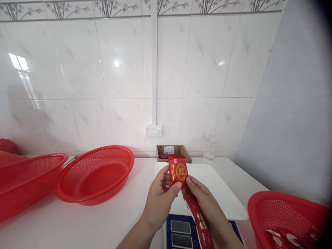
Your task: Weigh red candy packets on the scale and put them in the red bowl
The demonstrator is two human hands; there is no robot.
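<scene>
A small red snack packet (178,171) with a gold round emblem stands upright above the white scale platform (220,193). My left hand (158,202) pinches its lower left edge with thumb and fingers. My right hand (206,207) pinches its lower right edge and also holds a long red packet (200,221) that hangs down along the palm. Both hands hover over the scale, whose blue display panel (181,232) shows two dark screens.
Two red mesh baskets (94,174) (24,183) sit on the white counter at left. Another red basket (287,214) with red packets stands at the lower right. A small cardboard box (173,153) and a clear bottle (209,150) rest by the tiled wall.
</scene>
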